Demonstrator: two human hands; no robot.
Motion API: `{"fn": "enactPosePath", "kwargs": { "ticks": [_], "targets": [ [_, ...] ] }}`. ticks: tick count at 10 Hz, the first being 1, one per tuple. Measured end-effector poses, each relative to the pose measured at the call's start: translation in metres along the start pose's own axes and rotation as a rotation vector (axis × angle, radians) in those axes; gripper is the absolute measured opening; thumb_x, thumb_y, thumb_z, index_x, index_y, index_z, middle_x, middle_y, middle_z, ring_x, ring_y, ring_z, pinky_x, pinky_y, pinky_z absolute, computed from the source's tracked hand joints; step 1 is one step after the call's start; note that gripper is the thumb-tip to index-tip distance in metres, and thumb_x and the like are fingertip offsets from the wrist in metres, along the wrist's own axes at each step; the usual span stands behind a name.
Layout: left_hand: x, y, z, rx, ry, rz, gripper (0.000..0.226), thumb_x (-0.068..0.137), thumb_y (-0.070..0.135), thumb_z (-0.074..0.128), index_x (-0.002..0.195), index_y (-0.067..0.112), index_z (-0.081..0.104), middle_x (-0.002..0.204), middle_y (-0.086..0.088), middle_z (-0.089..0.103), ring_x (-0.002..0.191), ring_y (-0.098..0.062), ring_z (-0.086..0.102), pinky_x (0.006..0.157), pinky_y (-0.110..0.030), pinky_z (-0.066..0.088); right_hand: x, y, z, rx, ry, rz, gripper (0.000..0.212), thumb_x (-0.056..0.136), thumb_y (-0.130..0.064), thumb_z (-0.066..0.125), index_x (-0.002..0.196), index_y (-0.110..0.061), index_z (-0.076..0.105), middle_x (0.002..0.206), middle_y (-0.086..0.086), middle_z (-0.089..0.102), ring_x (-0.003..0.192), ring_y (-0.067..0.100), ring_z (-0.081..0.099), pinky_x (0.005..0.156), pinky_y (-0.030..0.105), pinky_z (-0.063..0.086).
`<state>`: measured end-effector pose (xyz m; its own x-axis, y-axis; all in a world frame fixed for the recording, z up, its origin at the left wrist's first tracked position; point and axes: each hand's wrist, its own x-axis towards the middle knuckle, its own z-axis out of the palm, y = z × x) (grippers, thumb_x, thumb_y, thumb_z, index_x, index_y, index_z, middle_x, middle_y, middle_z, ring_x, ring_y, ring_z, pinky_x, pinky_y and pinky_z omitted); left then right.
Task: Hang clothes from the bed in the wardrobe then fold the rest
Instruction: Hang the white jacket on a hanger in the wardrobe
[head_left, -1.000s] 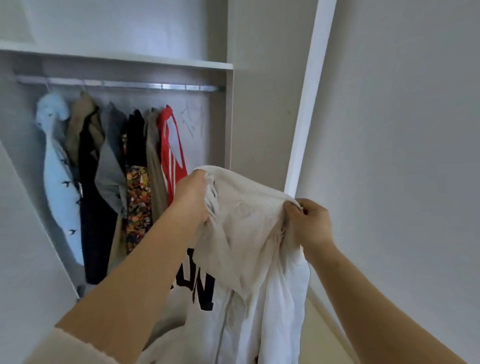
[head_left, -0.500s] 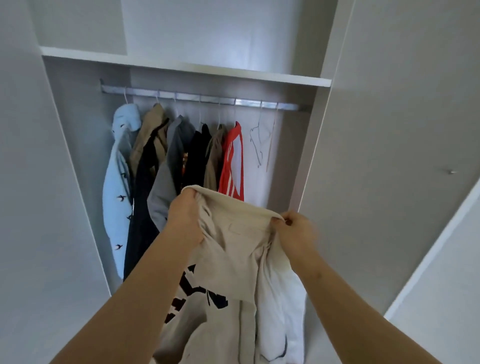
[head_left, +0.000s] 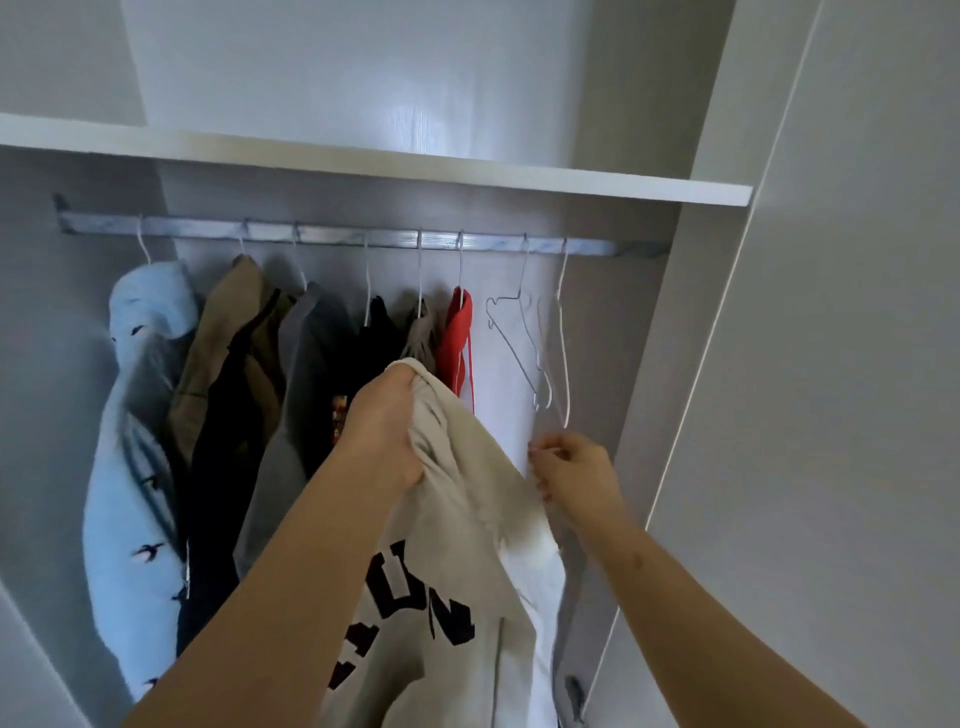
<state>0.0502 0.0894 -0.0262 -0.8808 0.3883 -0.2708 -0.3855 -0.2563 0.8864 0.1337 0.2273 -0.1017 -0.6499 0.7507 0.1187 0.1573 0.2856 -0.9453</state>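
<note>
Head view: wardrobe (head_left: 649, 415) stands open, w/ a metal rail (head_left: 363, 236) running across under a white shelf (head_left: 415, 166). L hand (head_left: 384, 431) is up below the rail's middle, fingers and thumb curled tight round the bunched top edge of a cream sweatshirt (head_left: 467, 545); a bit of fabric pokes out above the knuckles. The sweatshirt hangs down from that grip, well below the rail and in front of the hung clothes, not on a hanger. Dark block letters (head_left: 415, 608) show on its front, partly creased, can't read them.

R hand (head_left: 576, 473) is below the rail's right end, fingers loosely curled. Its fingertips (head_left: 537, 467) sit right at the sweatshirt's right edge, but w/ the blur can't tell if they pinch the cloth, touch it or are just clear of it. The hand is just under two empty wire hangers (head_left: 530, 348) hooked side by side near the rail's right end, not touching them.

Along the rail, left to right: light blue top (head_left: 135, 441) w/ small dark bird marks at the left end, then a tan piece (head_left: 228, 332), a black one (head_left: 223, 467), a grey one (head_left: 296, 415), another dark piece (head_left: 374, 343) approx under mid-rail, a brownish piece (head_left: 423, 338), and a red top (head_left: 457, 338) just left of the empty hangers. L hand overlaps the lower parts of the dark and brownish pieces. Past the rail's right end a pale door panel (head_left: 831, 364) fills the side.
</note>
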Motion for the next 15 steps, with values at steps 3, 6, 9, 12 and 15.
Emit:
{"fn": "enactPosePath", "kwargs": {
  "ticks": [3,6,9,12,15],
  "targets": [
    [0.083,0.007,0.006,-0.063,-0.093,-0.103,0.034,0.101,0.020,0.031,0.117,0.001,0.053,0.113,-0.017,0.052,0.128,-0.030,0.041,0.110,-0.036,0.030,0.096,-0.013,0.017,-0.177,0.064,-0.121,0.015,0.091,-0.009,0.049,0.097,-0.014,0.062,0.081,-0.007,0.058,0.065,-0.001,0.047,0.046,-0.001,0.035],
    [0.136,0.026,0.015,-0.114,0.020,-0.078,0.038,0.099,0.027,0.039,0.114,-0.003,0.057,0.101,-0.010,0.060,0.099,-0.027,0.057,0.086,-0.033,0.039,0.203,-0.008,0.036,-0.390,0.063,-0.196,0.045,0.087,-0.011,0.053,0.132,-0.010,0.049,0.136,0.012,0.050,0.120,0.028,0.050,0.097,0.030,0.038],
    [0.163,0.021,0.006,-0.086,0.051,-0.090,0.040,0.096,0.030,0.042,0.073,0.003,0.060,0.050,-0.011,0.065,0.065,-0.022,0.057,0.055,-0.032,0.043,0.262,0.005,0.056,-0.082,-0.087,0.080,0.023,0.089,-0.002,0.044,0.111,-0.006,0.051,0.091,0.015,0.057,0.065,0.021,0.049,0.050,0.024,0.034],
    [0.153,0.014,0.002,-0.036,0.052,-0.100,0.037,0.098,0.029,0.042,0.080,0.002,0.058,0.078,-0.015,0.061,0.074,-0.026,0.056,0.058,-0.034,0.043,0.242,-0.025,0.058,0.026,-0.048,-0.133,0.015,0.098,-0.017,0.043,0.095,-0.009,0.054,0.066,0.002,0.044,0.053,0.014,0.038,0.049,0.023,0.029],
    [0.106,-0.001,-0.029,-0.015,-0.098,-0.140,0.033,0.097,0.028,0.044,0.082,0.004,0.061,0.083,-0.015,0.062,0.078,-0.025,0.057,0.062,-0.035,0.044,0.127,-0.005,0.055,0.034,-0.033,-0.084,0.019,0.096,-0.023,0.045,0.080,-0.020,0.055,0.066,0.006,0.051,0.054,0.016,0.043,0.051,0.024,0.039]
  ]
}}
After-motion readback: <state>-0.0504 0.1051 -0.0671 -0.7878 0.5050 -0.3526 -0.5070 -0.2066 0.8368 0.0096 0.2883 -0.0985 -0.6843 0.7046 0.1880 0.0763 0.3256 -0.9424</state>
